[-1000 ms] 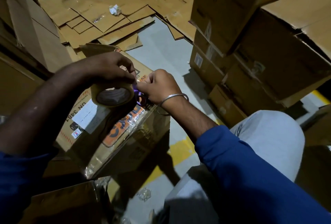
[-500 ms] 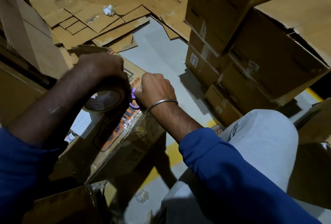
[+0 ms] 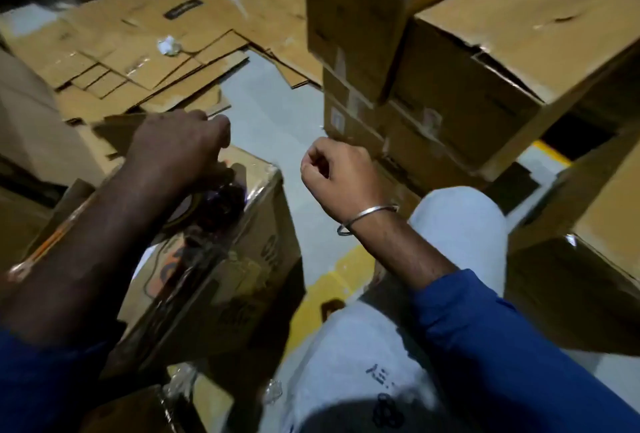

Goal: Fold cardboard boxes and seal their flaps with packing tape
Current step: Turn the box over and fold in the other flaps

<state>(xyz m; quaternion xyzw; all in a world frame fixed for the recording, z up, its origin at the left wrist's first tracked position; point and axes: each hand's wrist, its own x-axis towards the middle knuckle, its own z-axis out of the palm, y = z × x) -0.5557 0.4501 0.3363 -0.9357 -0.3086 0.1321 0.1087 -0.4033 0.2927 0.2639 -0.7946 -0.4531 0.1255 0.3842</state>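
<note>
— On the grey floor (image 3: pixel 277 113), what takes up the most room?

— The stack of boxes (image 3: pixel 467 51) on the right, then the flattened cardboard (image 3: pixel 145 51) spread at the back with a crumpled white scrap (image 3: pixel 168 45) lying on it. Nearer, low on the left, stands the box (image 3: pixel 249 259) being worked on. A shiny strip of tape runs along its top, and there are printed markings on its side.

— And the hands?

— The left hand (image 3: pixel 180 152) is over the box top, fingers curled down around the tape roll (image 3: pixel 187 214), which sits just under the palm, against the box. The roll is dark and partly hidden, so how firmly it is held is hard to read. There is something dark with a purple glint beside the roll; I cannot tell what it is.

— The right one?

— The right hand (image 3: pixel 334 176), with a metal bangle (image 3: pixel 367 219) at the wrist, hangs in the air beside the box, apart from it. Its fingers are curled into a loose fist. Whether they pinch a thin end of tape I cannot tell; nothing shows plainly in them.

— So which step is this?

— Sealing, I would judge. The flaps look closed and one strip seems laid down.

— What does the next move call for?

— Probably pressing the strip flat to the edge, or drawing a fresh length from the roll while the left hand steadies it. The blur makes finer guesses unsafe.
</note>
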